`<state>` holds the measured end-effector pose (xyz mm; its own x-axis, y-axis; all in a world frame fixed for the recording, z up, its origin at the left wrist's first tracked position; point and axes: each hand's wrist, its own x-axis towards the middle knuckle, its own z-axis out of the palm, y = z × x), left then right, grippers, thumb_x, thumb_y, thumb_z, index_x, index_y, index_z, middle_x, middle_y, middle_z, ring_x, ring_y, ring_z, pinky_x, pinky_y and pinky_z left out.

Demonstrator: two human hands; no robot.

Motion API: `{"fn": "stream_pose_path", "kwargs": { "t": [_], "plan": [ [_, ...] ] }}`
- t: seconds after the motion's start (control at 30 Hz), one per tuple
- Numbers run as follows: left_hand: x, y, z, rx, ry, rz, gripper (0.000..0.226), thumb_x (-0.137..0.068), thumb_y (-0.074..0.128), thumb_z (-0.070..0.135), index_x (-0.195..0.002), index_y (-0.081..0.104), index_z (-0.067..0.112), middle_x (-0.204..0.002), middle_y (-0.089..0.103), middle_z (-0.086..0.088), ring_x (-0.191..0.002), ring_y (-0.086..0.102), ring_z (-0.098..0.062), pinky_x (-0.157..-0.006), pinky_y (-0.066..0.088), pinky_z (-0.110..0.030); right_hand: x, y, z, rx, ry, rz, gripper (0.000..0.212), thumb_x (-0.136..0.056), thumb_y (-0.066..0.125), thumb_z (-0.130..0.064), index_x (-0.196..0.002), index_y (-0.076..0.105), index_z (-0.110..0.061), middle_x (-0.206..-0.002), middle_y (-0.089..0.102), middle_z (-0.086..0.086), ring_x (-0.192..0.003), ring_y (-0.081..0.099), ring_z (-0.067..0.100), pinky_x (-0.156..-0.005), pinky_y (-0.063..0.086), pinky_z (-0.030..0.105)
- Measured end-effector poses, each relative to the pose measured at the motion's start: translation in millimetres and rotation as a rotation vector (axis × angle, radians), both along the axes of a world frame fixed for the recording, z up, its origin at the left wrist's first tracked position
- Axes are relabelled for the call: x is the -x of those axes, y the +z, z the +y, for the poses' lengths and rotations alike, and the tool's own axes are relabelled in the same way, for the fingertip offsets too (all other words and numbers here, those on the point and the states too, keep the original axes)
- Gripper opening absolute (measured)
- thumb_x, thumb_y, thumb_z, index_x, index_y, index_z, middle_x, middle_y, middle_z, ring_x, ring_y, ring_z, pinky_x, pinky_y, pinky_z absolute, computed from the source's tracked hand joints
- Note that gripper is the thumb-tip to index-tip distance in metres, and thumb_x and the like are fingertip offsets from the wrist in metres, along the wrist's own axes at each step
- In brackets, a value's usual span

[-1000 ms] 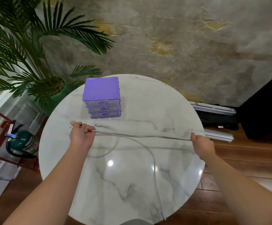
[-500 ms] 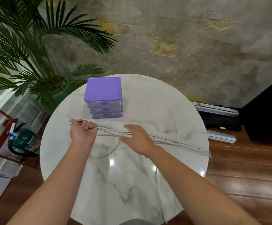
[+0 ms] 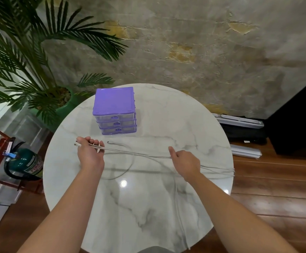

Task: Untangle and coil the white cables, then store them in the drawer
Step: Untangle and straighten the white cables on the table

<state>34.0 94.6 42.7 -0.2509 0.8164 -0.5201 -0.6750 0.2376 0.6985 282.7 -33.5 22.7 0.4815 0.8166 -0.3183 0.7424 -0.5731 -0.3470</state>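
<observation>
White cables [image 3: 139,153] stretch across the round marble table [image 3: 148,207], from my left hand [image 3: 90,152] to the table's right edge, where a loop hangs over. My left hand grips their ends, with a plug sticking out on its left. My right hand [image 3: 184,164] is at mid-table and holds the strands between thumb and curled fingers. One more strand runs down toward the near edge. A purple drawer unit [image 3: 114,111] with three shut drawers stands at the back of the table, behind my left hand.
A potted palm [image 3: 39,70] stands behind the table on the left. On the floor lower left there is a green fire extinguisher [image 3: 23,162] in a red stand. Grey rails [image 3: 243,136] lie on the wooden floor at right, by a dark cabinet.
My right hand let go of the cables at the table's right edge, swung left to mid-table, then moved back right a little and closed on the strands. The left hand kept its grip.
</observation>
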Motion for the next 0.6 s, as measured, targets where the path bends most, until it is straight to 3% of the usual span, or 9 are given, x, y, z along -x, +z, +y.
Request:
{"fn": "stream_pose_path", "kwargs": {
  "t": [0.13, 0.27, 0.37, 0.53, 0.6],
  "plan": [
    [-2.7, -4.6, -4.4, -0.008, -0.003, -0.116, 0.034, -0.101, 0.038, 0.040, -0.076, 0.044, 0.018, -0.059, 0.042, 0.006, -0.050, 0.040, -0.010, -0.069, 0.052, -0.025, -24.5, -11.2, -21.3, 0.015, -0.130, -0.043, 0.061, -0.098, 0.023, -0.051, -0.055, 0.049, -0.016, -0.057, 0.053, 0.000, -0.061, 0.059, 0.026, -0.058, 0.042, 0.029],
    [5.5, -8.7, -4.4, 0.005, -0.010, -0.213, 0.036, -0.102, 0.039, 0.037, -0.071, 0.040, 0.019, -0.049, 0.023, 0.007, -0.040, 0.023, -0.011, -0.046, 0.029, -0.016, -49.5, -14.1, -42.9, 0.057, -0.225, -0.056, 0.067, -0.099, 0.019, -0.052, -0.060, 0.058, -0.013, -0.061, 0.061, 0.004, -0.052, 0.058, 0.023, -0.059, 0.047, 0.029],
    [15.0, -9.6, -4.4, 0.018, -0.021, -0.256, 0.033, -0.099, 0.039, 0.030, -0.067, 0.038, 0.020, -0.055, 0.019, 0.007, -0.041, 0.019, -0.011, -0.043, 0.020, -0.018, -64.9, -17.2, -51.7, 0.003, -0.319, -0.034, 0.066, -0.099, 0.022, -0.050, -0.059, 0.058, -0.011, -0.064, 0.062, 0.008, -0.061, 0.060, 0.028, -0.065, 0.051, 0.033],
    [7.4, -11.1, -12.6, -0.006, -0.041, -0.318, 0.037, -0.101, 0.041, 0.037, -0.067, 0.040, 0.021, -0.049, 0.031, 0.009, -0.041, 0.031, -0.007, -0.051, 0.032, -0.016, -85.3, -10.5, -50.3, -0.107, -0.347, -0.095, 0.059, -0.102, 0.027, -0.035, -0.065, 0.061, -0.005, -0.057, 0.053, 0.008, -0.071, 0.060, 0.033, -0.063, 0.030, 0.030],
    [5.2, -13.8, -16.2, -0.014, -0.068, -0.303, 0.037, -0.101, 0.041, 0.039, -0.068, 0.042, 0.021, -0.052, 0.038, 0.010, -0.045, 0.039, -0.007, -0.063, 0.040, -0.019, -92.6, -11.3, -50.6, -0.118, -0.302, -0.133, 0.055, -0.102, 0.026, -0.034, -0.071, 0.061, -0.005, -0.060, 0.052, 0.009, -0.076, 0.061, 0.035, -0.069, 0.034, 0.032]
  ]
}}
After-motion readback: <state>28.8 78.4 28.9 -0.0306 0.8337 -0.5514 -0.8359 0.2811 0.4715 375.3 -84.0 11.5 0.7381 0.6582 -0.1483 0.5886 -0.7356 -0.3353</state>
